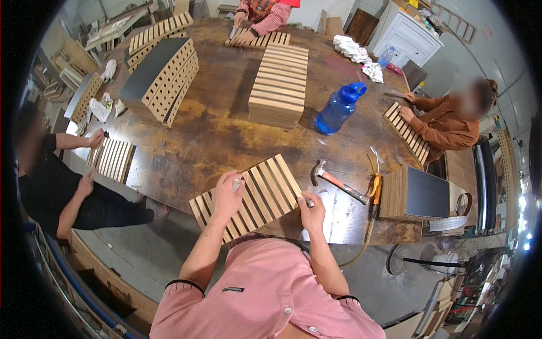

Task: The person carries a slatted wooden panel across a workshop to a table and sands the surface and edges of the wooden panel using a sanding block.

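A slatted wooden panel point(265, 192), pale strips with dark gaps between, lies tilted in front of me across the table's near edge. My left hand point(228, 195) rests over its left half, fingers bent together around a small whitish bit that I cannot make out. At the panel's right end, my right hand point(311, 210) closes on the edge, with something small and greyish showing by the fingers. A claw hammer point(341, 185) with a red and black handle lies just right of the panel. Beside it is an orange-handled tool point(376, 186) with a hose.
A blue water bottle point(340, 108) stands beyond the hammer. Stacked slatted panels point(278, 85) sit mid-table, dark-backed ones point(155, 76) far left, and another stack point(415, 192) near right. Co-workers handle panels at left point(113, 160), right point(407, 133) and far side point(262, 39).
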`<state>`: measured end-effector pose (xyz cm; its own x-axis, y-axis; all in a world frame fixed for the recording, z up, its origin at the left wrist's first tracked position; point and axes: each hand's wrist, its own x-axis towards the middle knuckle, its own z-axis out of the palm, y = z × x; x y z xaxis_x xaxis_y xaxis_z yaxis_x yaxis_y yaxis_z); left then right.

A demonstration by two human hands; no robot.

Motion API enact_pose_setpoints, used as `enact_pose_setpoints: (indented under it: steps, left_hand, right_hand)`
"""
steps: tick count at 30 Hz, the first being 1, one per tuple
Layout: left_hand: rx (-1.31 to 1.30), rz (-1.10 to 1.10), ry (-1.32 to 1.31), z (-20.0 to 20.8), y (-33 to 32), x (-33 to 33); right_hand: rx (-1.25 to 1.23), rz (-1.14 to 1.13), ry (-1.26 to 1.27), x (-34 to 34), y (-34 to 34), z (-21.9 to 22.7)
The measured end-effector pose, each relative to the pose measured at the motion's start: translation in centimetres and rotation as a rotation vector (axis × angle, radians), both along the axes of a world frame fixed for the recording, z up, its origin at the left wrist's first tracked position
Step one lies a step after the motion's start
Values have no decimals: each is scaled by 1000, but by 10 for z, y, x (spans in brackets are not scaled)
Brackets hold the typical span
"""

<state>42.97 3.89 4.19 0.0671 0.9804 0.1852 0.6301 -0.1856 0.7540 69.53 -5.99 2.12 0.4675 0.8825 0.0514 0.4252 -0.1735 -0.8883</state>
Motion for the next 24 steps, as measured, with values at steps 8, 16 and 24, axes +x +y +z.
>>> enact_pose_setpoints:
  steps: [8, 16, 24]
  left_hand:
    - [-212, 330, 400, -8, -49, -102]
    - [-286, 457, 310, -9, -57, -106]
    - [-294, 332, 159, -9, 4, -73]
  right_hand:
    - [-209, 209, -158, 18, 36, -23]
    - [-300, 265, -398, 5, 34, 6]
    - [-228, 54, -415, 33, -5, -3]
